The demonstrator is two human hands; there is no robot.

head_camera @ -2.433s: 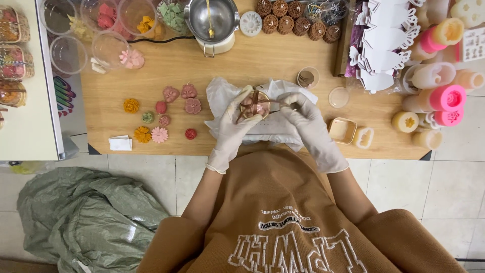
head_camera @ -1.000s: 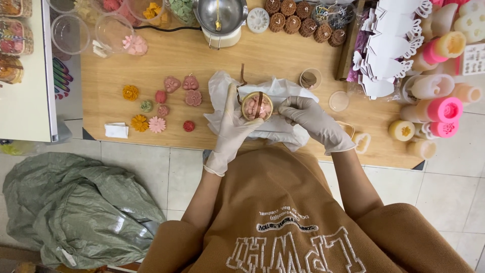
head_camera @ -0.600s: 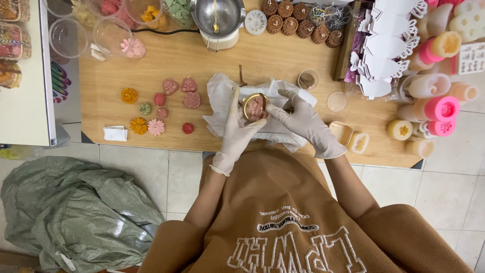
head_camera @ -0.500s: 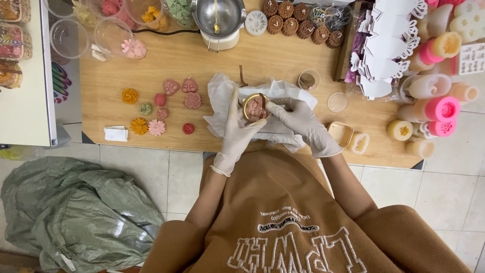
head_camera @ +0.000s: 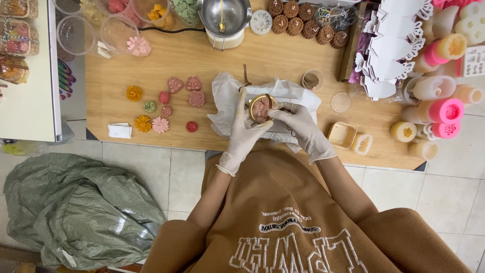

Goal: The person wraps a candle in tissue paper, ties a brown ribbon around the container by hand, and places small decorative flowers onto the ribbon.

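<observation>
Clear plastic boxes (head_camera: 19,35) with coloured contents are stacked at ten o'clock on the white side surface. A clear bag (head_camera: 334,16) of small dark pieces lies at one o'clock beside the brown discs. A white printed card (head_camera: 474,60) with dark marks stands at two o'clock, near the right edge. A stack of white die-cut paper boxes (head_camera: 389,45) sits just left of it. No screens in view.
</observation>
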